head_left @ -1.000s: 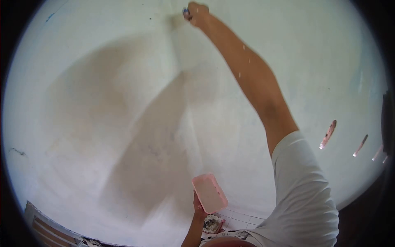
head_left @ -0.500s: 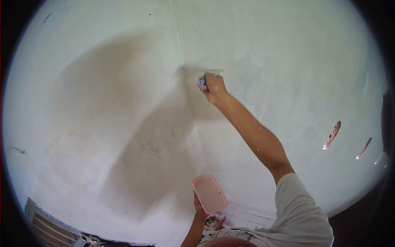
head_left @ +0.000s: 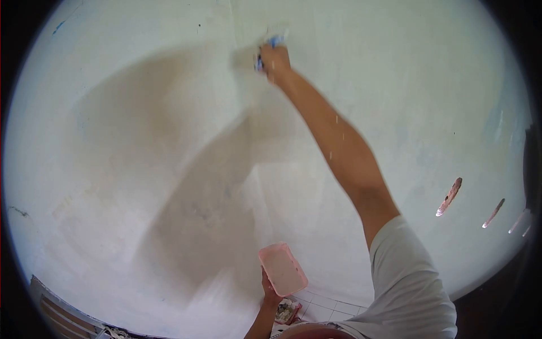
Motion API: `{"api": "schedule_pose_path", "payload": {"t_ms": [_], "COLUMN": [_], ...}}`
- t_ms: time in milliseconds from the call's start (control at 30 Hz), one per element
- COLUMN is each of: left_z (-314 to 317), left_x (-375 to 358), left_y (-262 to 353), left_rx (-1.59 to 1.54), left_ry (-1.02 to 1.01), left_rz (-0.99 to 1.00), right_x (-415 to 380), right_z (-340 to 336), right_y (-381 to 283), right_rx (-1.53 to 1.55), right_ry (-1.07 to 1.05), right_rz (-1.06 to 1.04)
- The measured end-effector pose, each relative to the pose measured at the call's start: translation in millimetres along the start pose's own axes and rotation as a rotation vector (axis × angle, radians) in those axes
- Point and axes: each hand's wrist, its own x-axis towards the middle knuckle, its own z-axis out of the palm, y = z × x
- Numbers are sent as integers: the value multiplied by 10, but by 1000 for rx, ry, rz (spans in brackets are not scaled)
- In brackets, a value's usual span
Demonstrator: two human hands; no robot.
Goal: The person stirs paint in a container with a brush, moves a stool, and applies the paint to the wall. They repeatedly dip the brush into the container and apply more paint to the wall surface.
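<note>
In the head camera's view, a blue-marked tool [head_left: 276, 41], blurred, is gripped in the right hand [head_left: 275, 59], which is raised on an outstretched arm before a pale wall [head_left: 361, 68]; whether the wall is touched cannot be told. Well below that hand, a pink tray [head_left: 274, 247] with pale contents is held tilted by the left hand [head_left: 270, 291], its fingers set along the near side. White tiles [head_left: 322, 311] are glimpsed just beyond the left hand, to its right.
</note>
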Motion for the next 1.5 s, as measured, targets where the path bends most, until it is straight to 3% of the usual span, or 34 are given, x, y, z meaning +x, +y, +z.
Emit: {"api": "schedule_pose_path", "payload": {"t_ms": [133, 200, 233, 333, 467, 533, 633, 733, 867, 933, 1033, 1133, 1233, 1333, 1367, 1433, 1500], "left_z": [171, 142, 96, 71, -18, -62, -170, -80, -88, -46, -58, -129, -184, -82, -49, -9, 25], "left_x": [-87, -105, -86, -76, -41, -23, -18, -4, -52, -35, -66, -23, 27, -39, -46, -84, -108], "left_y": [57, 95, 90, 42, 14, 9, 4, 17, 56, 116, 160, 163, 137, 136, 122, 108, 161], "left_rx": [-20, 7, -2, -45, -30, -6, -3, -31, -66, -18, 32, 22, 18, 16, 10, -12, -24], "left_ry": [3, 32, 4, -41, -7, -16, -40, -64, -95, -80, -68, -94, -82, -68, -75, -85, -83], "left_rz": [-13, -14, -9, -8, 8, 15, -8, -35, -104, -107, -144, -186, -175, -135, -119, -102, -103], "right_x": [-1115, -1491, -1456, -926, 264, 310, 492, 109, -1337, -1988, -2107, -1609, -928, -293, -146, 62, -605], "right_z": [-187, -197, -183, -64, 360, 625, 774, 235, -414, -594, -623, -496, -234, -129, -98, -129, -417], "right_y": [1218, 1324, 1279, 919, -312, -824, -845, -192, 1065, 1299, 1088, 196, -929, -1626, -1518, -1087, -548], "right_rx": [209, 391, 391, 412, 506, 271, 144, 270, 284, 437, 406, 256, 61, -130, -133, 16, 36], "right_ry": [127, 168, 170, 68, -181, -274, -209, -142, 38, 62, 132, -53, -104, -271, -286, -110, -105], "right_rz": [212, 552, 552, 415, 344, 163, 57, -129, 74, 337, 434, 102, -162, -242, -244, -251, -201]}}
